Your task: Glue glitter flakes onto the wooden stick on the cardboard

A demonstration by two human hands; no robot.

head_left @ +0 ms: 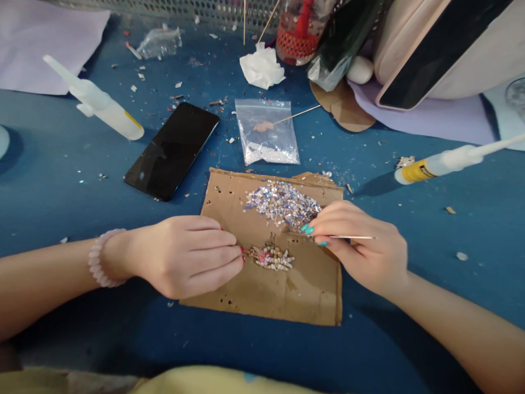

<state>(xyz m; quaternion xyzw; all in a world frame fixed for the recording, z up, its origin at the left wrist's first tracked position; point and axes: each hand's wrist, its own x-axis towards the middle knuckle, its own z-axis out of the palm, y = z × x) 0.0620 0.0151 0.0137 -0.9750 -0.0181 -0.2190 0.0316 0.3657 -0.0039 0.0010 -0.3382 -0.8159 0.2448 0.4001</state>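
A brown cardboard sheet (311,290) lies on the blue table (57,180) in front of me. On it sit a heap of shiny sequins (283,203) and a small beaded ornament (273,258). My left hand (188,254) rests on the cardboard's left side, fingers pressed together, their tips pinching the ornament's left end. My right hand (359,243) is closed on a thin stick (353,237), held like a pen, its tip pointing left by the edge of the sequin heap.
A black phone (172,150) lies left of the cardboard. A clear zip bag of beads (268,131) with a stick on it lies behind. Glue bottles lie at left (98,104) and right (443,162). Crumpled tissue (261,67), a red jar (297,33) and a tablet (435,54) stand at the back.
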